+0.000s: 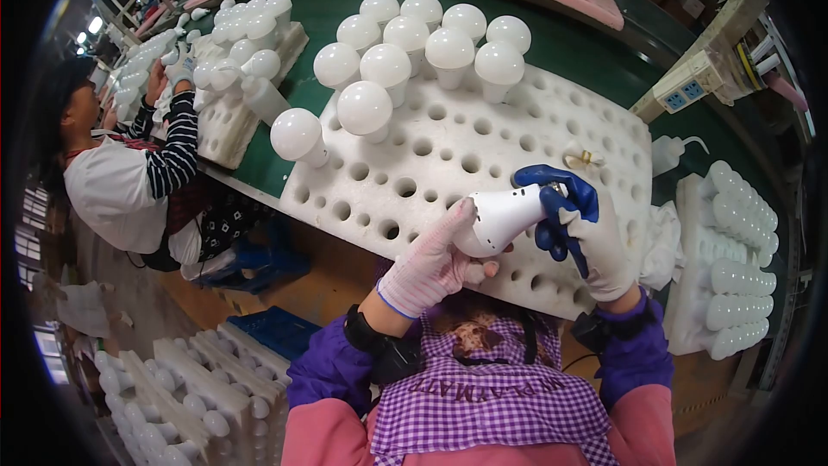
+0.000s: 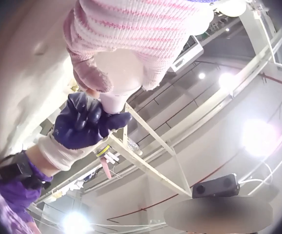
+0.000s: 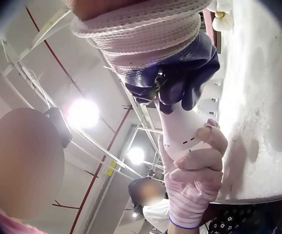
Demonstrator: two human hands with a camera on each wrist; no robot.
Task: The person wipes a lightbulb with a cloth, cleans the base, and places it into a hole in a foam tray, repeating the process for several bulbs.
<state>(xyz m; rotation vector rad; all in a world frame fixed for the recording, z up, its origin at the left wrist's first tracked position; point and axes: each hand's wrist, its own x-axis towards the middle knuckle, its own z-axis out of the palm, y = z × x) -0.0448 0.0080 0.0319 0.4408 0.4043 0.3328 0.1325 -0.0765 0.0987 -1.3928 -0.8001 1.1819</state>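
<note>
A white bulb housing (image 1: pixel 500 220) is held above the foam board's near edge, its wide end toward the left. My left hand (image 1: pixel 435 266), in a pink-striped glove, grips that wide end; the left wrist view shows the glove (image 2: pixel 126 34) wrapped round it. My right hand (image 1: pixel 586 224), in a blue-coated glove, pinches the narrow end, and in the right wrist view its blue fingers (image 3: pixel 175 80) are bent round the tip of the housing (image 3: pixel 177 129). The holed foam board (image 1: pixel 552 138) lies beneath both hands.
Round-topped white bulbs (image 1: pixel 385 65) stand at the board's far left. A small yellowish-white piece (image 1: pixel 584 158) lies on the board. To the right are a squeeze bottle (image 1: pixel 667 155) and a rack of bulbs (image 1: pixel 740 285). Another person (image 1: pixel 129 173) works at the left.
</note>
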